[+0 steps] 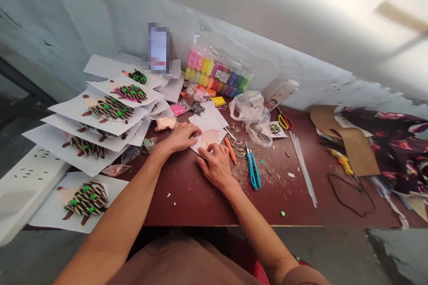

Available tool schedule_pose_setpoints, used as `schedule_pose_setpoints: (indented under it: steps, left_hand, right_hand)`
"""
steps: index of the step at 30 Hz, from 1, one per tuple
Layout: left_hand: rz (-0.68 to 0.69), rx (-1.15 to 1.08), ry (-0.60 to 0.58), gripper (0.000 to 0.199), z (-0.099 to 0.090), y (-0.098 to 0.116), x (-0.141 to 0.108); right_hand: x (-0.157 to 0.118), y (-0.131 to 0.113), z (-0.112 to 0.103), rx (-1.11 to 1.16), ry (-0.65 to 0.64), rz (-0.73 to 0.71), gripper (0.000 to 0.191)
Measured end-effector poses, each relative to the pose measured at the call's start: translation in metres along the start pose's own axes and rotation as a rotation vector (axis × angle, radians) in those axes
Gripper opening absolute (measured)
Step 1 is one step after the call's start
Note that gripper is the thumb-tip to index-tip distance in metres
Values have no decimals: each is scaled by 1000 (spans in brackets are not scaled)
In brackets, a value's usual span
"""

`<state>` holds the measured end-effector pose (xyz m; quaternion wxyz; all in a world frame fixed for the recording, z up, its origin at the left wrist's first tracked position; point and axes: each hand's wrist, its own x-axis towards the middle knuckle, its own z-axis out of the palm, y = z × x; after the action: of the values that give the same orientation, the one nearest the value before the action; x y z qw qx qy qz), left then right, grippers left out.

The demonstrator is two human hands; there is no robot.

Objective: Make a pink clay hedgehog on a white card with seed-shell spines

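Note:
A white sheet [196, 121] with an orange outline drawing [210, 137] lies on the dark red table [187, 200]. My left hand [183, 137] rests on the sheet's left edge, fingers spread and holding nothing. At the lower edge of the drawing is my right hand [216, 163], its fingers apart with nothing between them. An orange marker [230, 150] lies just right of that hand. Beyond it are loose sunflower seeds [240, 148] and a turquoise cutter [253, 171].
Hedgehog pictures on paper [110, 111] are stacked at the left. Behind are a bag of coloured clay [217, 73], a phone [158, 49] and a clear plastic bag [250, 107]. Scissors [285, 121], glue sticks [303, 169] and a yellow glue gun [344, 162] lie at the right.

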<state>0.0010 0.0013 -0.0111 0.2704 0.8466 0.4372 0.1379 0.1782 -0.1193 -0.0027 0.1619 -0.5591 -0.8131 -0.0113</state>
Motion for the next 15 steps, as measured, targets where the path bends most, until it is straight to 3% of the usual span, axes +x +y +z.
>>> schedule_pose_setpoints:
  steps: [15]
  left_hand:
    - [-15, -7, -12, 31, -1, 2, 0]
  right_hand:
    - [-1, 1, 0, 8, 6, -13, 28]
